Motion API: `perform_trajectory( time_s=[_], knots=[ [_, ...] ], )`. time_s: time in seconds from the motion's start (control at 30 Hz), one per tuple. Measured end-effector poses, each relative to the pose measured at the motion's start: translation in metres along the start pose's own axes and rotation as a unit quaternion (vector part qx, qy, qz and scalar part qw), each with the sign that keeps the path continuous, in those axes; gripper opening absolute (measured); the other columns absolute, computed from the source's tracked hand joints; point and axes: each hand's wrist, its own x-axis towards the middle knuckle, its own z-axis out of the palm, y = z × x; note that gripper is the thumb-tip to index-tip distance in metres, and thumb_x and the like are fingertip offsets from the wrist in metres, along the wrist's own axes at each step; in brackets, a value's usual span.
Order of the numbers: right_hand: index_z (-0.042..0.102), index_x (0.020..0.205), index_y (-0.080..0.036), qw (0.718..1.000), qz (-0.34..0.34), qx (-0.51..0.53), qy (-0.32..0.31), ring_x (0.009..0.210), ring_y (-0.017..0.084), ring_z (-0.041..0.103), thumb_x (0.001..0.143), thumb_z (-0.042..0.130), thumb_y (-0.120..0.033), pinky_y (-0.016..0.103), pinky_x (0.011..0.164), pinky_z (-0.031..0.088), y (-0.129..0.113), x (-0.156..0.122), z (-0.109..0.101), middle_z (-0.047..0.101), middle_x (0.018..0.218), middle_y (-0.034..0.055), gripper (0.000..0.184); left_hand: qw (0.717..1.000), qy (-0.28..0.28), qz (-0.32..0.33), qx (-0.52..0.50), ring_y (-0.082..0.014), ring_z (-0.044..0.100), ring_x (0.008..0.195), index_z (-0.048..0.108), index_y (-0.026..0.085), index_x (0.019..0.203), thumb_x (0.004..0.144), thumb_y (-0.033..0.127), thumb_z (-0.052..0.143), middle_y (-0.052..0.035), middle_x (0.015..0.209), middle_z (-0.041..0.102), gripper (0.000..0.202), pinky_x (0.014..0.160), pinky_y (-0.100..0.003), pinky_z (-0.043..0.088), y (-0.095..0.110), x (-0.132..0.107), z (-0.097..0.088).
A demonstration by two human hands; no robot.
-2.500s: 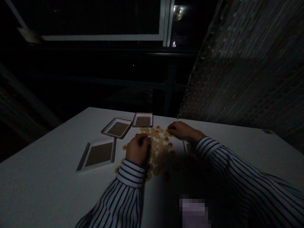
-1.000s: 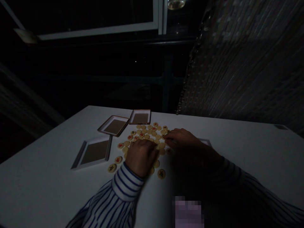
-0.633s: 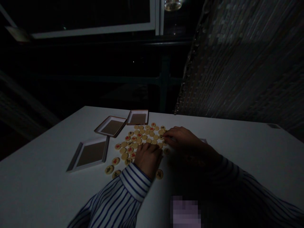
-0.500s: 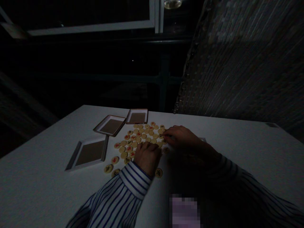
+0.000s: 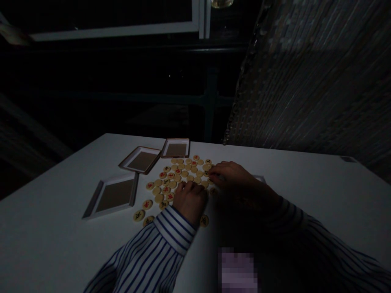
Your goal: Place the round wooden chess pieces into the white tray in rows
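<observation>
Many round wooden Chinese chess pieces [image 5: 185, 173] lie spread on the white table [image 5: 284, 171], some face up with red or black characters, others showing plain faces. My left hand [image 5: 190, 199] rests palm down on the near side of the spread, its fingers curled; what lies beneath them is hidden. At the right edge of the spread, my right hand [image 5: 230, 175] has thumb and fingertips drawn together at a chess piece there, mostly covered by the fingers. A single black-marked piece [image 5: 204, 220] sits to the right of my left wrist.
Three shallow open box parts stand left of the pieces: a near tray [image 5: 116, 196], a middle one [image 5: 140, 160] and a far one [image 5: 175, 149]. Behind my right hand a pale edge [image 5: 260, 178] shows. A beaded curtain [image 5: 290, 89] hangs beyond the table at the right.
The view has shifted slightly. Both hands stay nearly in place, with small finger movement at the right hand; the pieces and trays look unchanged.
</observation>
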Motion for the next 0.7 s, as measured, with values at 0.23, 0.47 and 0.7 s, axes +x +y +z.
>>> perform_trajectory(
  time_s=[0.23, 0.47, 0.7],
  knots=[
    [0.065, 0.098, -0.02, 1.0, 0.001, 0.005, -0.003, 0.09, 0.018, 0.059, 0.085, 0.047, -0.025, 0.031, 0.079, 0.041, 0.0, 0.0006, -0.0004, 0.068, 0.097, 0.0057, 0.023, 1.0, -0.012, 0.005, -0.001, -0.0242, 0.054, 0.092, 0.065, 0.02, 0.085, 0.087, 0.02, 0.046, -0.0031, 0.09, 0.068, 0.019, 0.075, -0.041, 0.034, 0.0022, 0.0002, -0.0013],
    [0.065, 0.097, -0.02, 1.0, -0.004, 0.001, 0.017, 0.09, 0.019, 0.06, 0.085, 0.047, -0.026, 0.032, 0.079, 0.04, 0.0028, 0.0005, 0.0038, 0.068, 0.097, 0.0057, 0.023, 1.0, -0.018, 0.015, -0.003, -0.0245, 0.054, 0.093, 0.064, 0.02, 0.086, 0.086, 0.02, 0.047, -0.0035, 0.089, 0.068, 0.017, 0.077, -0.042, 0.034, 0.0017, -0.0001, -0.0037],
    [0.065, 0.096, -0.02, 1.0, 0.007, -0.007, 0.007, 0.09, 0.019, 0.059, 0.085, 0.046, -0.027, 0.031, 0.079, 0.04, 0.0022, 0.0003, 0.0024, 0.068, 0.097, 0.0046, 0.023, 1.0, -0.011, 0.014, -0.014, -0.0226, 0.055, 0.09, 0.063, 0.021, 0.086, 0.087, 0.02, 0.045, -0.0028, 0.088, 0.068, 0.018, 0.078, -0.04, 0.034, -0.0016, 0.0011, -0.0026]
  ],
)
